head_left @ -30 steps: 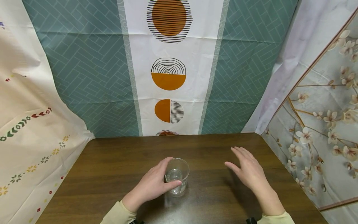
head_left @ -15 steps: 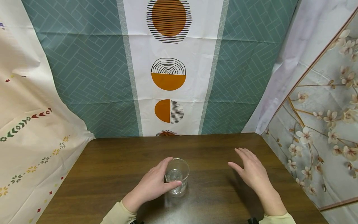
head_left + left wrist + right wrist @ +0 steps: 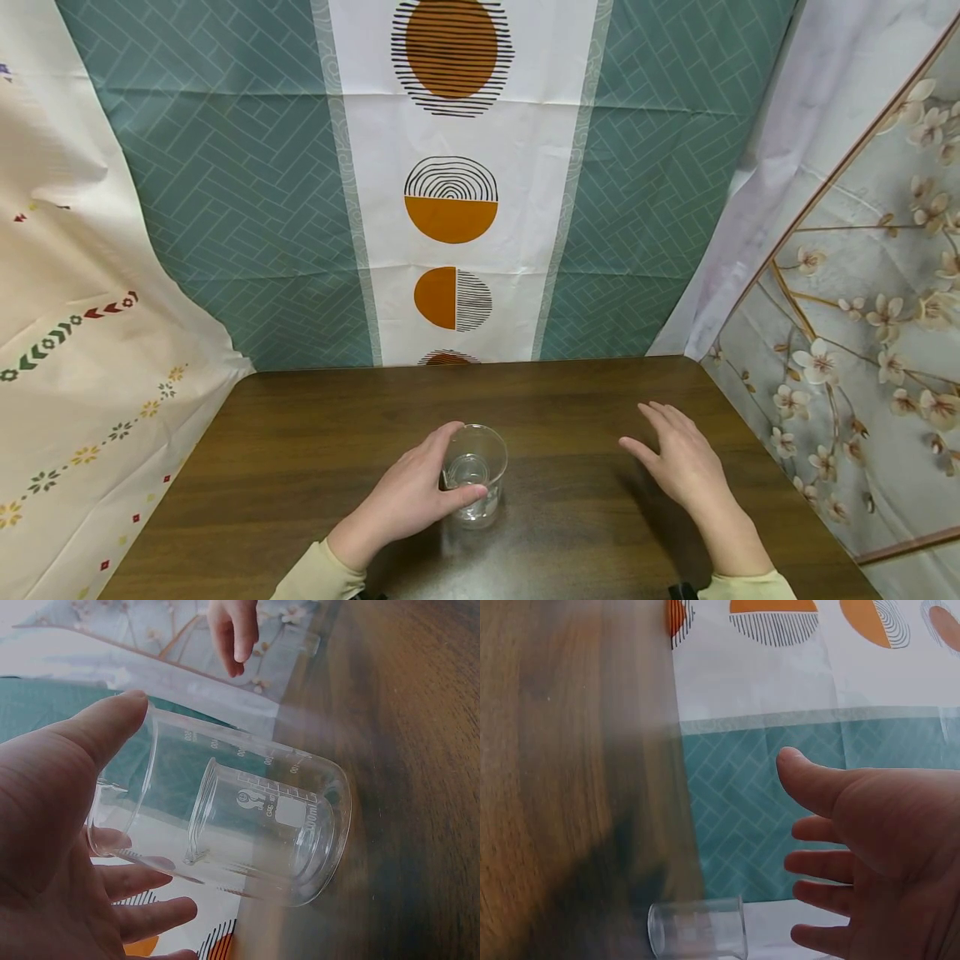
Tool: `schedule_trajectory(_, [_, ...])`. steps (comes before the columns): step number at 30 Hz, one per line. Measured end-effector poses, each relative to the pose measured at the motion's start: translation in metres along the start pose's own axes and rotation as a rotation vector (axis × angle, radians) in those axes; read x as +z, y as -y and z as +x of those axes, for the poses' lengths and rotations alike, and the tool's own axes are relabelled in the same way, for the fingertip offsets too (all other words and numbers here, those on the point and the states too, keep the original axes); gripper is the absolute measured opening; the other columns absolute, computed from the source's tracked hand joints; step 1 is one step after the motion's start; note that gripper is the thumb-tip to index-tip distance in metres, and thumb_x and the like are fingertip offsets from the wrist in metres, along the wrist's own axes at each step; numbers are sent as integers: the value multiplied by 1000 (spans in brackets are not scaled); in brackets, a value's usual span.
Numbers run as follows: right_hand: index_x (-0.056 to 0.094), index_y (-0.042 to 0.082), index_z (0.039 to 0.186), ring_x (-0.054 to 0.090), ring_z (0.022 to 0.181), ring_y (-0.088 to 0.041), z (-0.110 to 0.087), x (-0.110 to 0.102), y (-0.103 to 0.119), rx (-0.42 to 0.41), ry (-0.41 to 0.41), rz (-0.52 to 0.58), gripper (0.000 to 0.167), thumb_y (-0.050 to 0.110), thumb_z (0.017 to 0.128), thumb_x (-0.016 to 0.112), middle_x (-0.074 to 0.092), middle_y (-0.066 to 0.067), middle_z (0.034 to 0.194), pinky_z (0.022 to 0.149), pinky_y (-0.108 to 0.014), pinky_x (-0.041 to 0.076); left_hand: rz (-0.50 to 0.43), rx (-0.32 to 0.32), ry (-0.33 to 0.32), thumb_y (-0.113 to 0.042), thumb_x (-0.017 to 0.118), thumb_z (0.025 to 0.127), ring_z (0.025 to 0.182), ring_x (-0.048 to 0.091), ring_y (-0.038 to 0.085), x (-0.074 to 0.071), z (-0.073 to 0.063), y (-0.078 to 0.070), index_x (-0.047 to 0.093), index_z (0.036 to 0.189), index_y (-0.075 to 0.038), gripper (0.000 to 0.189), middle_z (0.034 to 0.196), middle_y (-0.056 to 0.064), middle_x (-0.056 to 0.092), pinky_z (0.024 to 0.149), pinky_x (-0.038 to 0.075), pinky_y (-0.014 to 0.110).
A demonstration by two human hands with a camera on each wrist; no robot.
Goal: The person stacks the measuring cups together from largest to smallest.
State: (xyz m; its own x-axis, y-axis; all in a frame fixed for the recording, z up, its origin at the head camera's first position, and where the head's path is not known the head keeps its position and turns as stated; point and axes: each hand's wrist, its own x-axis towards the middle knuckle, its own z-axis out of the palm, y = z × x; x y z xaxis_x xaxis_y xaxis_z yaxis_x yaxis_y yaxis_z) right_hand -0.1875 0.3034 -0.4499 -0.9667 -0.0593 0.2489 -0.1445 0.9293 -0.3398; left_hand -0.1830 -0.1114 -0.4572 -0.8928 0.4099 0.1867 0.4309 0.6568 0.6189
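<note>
A large clear glass beaker (image 3: 491,454) stands upright on the brown table, left of the right hand. My left hand (image 3: 420,487) grips its upper part, thumb on the near side and fingers round the far side. In the left wrist view a smaller beaker (image 3: 255,817) with white markings, "100ml" among them, sits inside the large beaker (image 3: 176,742). My right hand (image 3: 686,462) hovers over the table's right half, holding nothing, with fingers extended and thumb apart. Low in the right wrist view, a separate clear glass vessel (image 3: 697,930) shows near that hand's fingers.
The wooden table (image 3: 315,433) ends at a teal and white patterned cloth (image 3: 457,250) behind it. A cream cloth (image 3: 97,333) hangs along the left side, and a floral cloth (image 3: 840,375) along the right.
My right hand has drifted a little to the right and toward me, away from the beakers. The left hand and the beakers it grips stay in place.
</note>
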Motion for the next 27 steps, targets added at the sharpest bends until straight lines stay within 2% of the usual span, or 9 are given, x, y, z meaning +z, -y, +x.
schedule_trajectory(13, [54,-5,156,38,150,-58,-1,1,-15,31,11,-6,75,44,104,78,49,-36,159,119,-75,33,-2,9,0,-70,81,92,136,62,38,1,0,2,45,162,-11,99,159,12,57,112,50,60])
schedule_trajectory(27, [51,-7,157,37,148,-62,-5,4,-31,86,62,-11,79,46,104,76,45,-37,161,116,-78,34,9,12,0,-70,81,92,137,62,38,0,0,1,45,162,-10,99,160,11,56,112,50,60])
